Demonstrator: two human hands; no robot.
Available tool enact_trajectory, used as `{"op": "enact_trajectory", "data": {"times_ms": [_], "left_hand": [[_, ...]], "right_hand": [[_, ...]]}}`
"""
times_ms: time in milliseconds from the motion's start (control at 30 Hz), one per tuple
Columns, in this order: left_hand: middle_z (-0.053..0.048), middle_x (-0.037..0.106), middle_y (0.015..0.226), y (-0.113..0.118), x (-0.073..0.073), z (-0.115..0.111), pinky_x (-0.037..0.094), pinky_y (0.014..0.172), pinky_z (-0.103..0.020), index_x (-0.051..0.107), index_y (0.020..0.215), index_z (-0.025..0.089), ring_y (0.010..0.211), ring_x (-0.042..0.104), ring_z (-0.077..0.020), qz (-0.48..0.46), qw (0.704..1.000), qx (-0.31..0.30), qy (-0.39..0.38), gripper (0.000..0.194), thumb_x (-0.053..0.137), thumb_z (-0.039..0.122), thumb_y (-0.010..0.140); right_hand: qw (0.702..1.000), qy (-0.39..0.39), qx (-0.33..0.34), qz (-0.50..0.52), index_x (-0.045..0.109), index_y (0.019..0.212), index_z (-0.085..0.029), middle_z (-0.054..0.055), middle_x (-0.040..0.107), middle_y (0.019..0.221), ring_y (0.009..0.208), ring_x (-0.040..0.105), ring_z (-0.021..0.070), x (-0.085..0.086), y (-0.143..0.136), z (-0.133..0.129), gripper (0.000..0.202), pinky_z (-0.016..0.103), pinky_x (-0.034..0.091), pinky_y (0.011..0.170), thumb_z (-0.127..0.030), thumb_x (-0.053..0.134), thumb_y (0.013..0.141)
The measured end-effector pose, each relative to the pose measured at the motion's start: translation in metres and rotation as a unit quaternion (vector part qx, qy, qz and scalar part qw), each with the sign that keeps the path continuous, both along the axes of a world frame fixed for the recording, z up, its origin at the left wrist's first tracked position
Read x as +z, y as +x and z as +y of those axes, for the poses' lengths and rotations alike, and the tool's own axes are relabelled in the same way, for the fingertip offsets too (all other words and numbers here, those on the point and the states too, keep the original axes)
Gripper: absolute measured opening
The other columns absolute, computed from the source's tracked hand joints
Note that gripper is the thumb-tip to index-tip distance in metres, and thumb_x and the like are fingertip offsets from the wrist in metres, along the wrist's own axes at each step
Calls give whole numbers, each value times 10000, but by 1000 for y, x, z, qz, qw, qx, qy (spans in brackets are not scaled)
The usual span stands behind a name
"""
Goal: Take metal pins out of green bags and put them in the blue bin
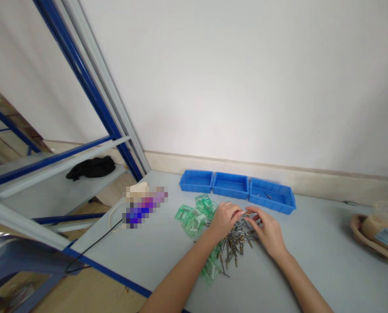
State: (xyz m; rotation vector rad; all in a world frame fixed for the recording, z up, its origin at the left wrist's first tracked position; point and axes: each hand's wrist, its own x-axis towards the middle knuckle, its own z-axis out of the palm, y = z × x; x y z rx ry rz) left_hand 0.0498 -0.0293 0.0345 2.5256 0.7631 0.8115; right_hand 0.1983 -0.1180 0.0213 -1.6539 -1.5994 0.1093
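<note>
My left hand [225, 218] and my right hand [269, 231] meet above a pile of small metal pins [235, 244], some steel grey, some with brass-coloured ends. Fingertips of both hands are pinched around one slim metal pin [246, 214], partly hidden by the fingers. Left of the pile, and partly under my left forearm, lie green-printed clear plastic bags [194, 217]. Behind my hands three blue bins stand in a row: the left bin [196, 190], the middle bin [229, 194] and the right bin [272, 205]. A couple of thin pins lie in the right bin.
A blurred-out item [142, 208] with a black cable lies at the table's left. On the right is a brown basket [360, 234] holding a roll of tape-like material. A small dark tool [349, 202] lies by the wall. A blue stool [18, 261] stands at lower left.
</note>
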Motion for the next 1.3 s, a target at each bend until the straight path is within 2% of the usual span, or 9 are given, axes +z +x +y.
{"op": "enact_trajectory", "data": {"times_ms": [267,433,567,667,833,1000,1100,1200,1300], "left_hand": [[4,643,774,0,1,1,385,759,-269,618,869,189,779,562,-142,-17,999,-28,-16,209,462,318,920],[6,642,733,0,1,0,377,747,-270,623,765,182,751,551,-142,-16,999,-29,-10,249,457,279,923],[12,641,737,0,2,-1,377,751,-267,617,772,184,749,553,-139,-15,999,-28,-25,227,482,303,911],[19,641,740,0,4,-1,380,757,-263,616,835,190,754,558,-137,-22,998,-35,-37,179,492,297,907],[11,630,715,0,4,-1,376,751,-267,603,717,182,741,549,-139,-14,999,-29,-29,258,464,265,918],[16,631,721,0,4,-1,380,763,-265,609,788,185,748,558,-137,-12,998,-31,-44,242,463,328,918],[27,633,716,0,4,-1,380,772,-258,609,841,193,755,564,-132,-17,998,-39,-51,217,458,325,922],[24,631,709,0,3,0,377,778,-258,609,783,190,746,560,-132,-12,998,-41,-44,245,442,295,928],[12,630,727,-1,3,0,380,776,-259,607,752,186,754,556,-139,-8,999,-27,-40,265,443,302,925]], "right_hand": [[1000,-3,-22,-21,673,851,-248,33,706,841,680,620,199,-1,4,0,414,325,467,677,-523,366,894],[1000,1,1,-10,654,1002,-249,35,703,920,698,630,188,-1,4,0,374,317,484,692,-513,419,879],[1000,2,2,-20,678,884,-248,41,707,884,720,634,210,-3,4,0,388,339,477,703,-511,394,889],[1000,-6,-4,-1,680,899,-242,44,708,909,749,638,215,-3,4,0,404,342,483,724,-521,388,889],[1000,-21,1,22,648,1054,-247,32,706,915,699,630,191,-2,4,0,382,315,492,689,-509,437,873],[1000,-11,9,20,683,897,-224,57,708,904,751,640,217,-3,4,0,417,335,490,709,-524,394,883],[999,-18,9,28,684,916,-225,51,709,915,763,647,209,-3,4,0,420,328,496,721,-520,387,887],[999,-21,10,35,657,1007,-232,35,707,914,698,639,181,-1,4,-1,388,306,502,696,-514,427,874],[999,-15,17,37,654,969,-227,33,705,884,661,626,174,-1,4,-1,366,299,498,678,-513,450,864]]}}
